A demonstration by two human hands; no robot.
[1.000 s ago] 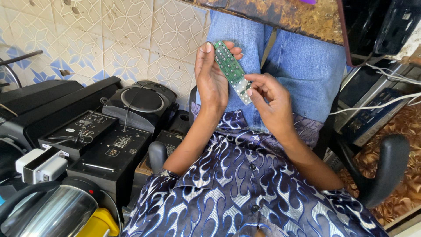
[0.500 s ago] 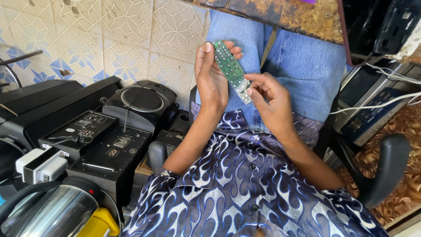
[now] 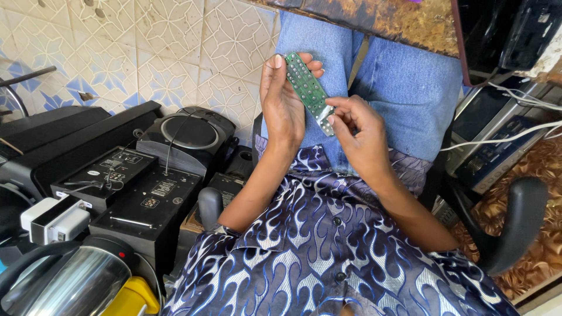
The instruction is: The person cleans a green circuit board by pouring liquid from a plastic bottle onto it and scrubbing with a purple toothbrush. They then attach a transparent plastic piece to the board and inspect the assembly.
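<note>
A narrow green circuit board point(image 3: 307, 89) is held up over my lap, above my blue jeans point(image 3: 404, 88). My left hand point(image 3: 282, 99) cradles its far end, fingers wrapped behind it and thumb along its edge. My right hand point(image 3: 358, 131) pinches the board's near, silvery end between thumb and fingertips. The board tilts from upper left down to lower right. I wear a dark blue patterned shirt point(image 3: 316, 257).
Black speakers and audio boxes point(image 3: 146, 187) are stacked at my left, with a round speaker point(image 3: 190, 131), a white adapter point(image 3: 55, 219) and a steel kettle point(image 3: 70, 284). A tiled floor point(image 3: 146, 52) lies beyond. Chair armrests point(image 3: 518, 225) flank me; electronics with white cables point(image 3: 503, 137) sit right.
</note>
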